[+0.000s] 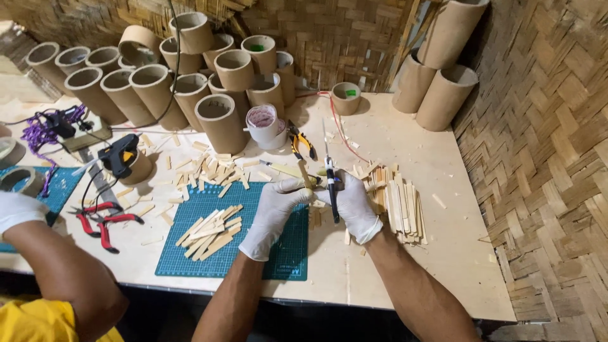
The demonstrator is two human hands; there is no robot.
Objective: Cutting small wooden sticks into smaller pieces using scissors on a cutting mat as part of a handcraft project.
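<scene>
Both my hands wear white gloves and meet above the right edge of a green cutting mat [253, 253]. My left hand [273, 214] pinches a thin pale bamboo strip [304, 173] that sticks up and away from me. My right hand [356, 206] grips a black-handled knife [330, 180] with its blade pointing away, held against the strip. A pile of cut bamboo slats [210, 232] lies on the mat to the left. A stack of longer slats [400, 204] lies just right of my right hand.
Many cardboard tubes [218, 117] stand at the back, more at the right [443, 95]. A black glue gun [120, 155], red-handled pliers [101, 221], orange pliers [303, 144], a tape roll [263, 123] and loose slat offcuts [215, 168] lie about. Another person's gloved hand and arm [38, 247] rest at left.
</scene>
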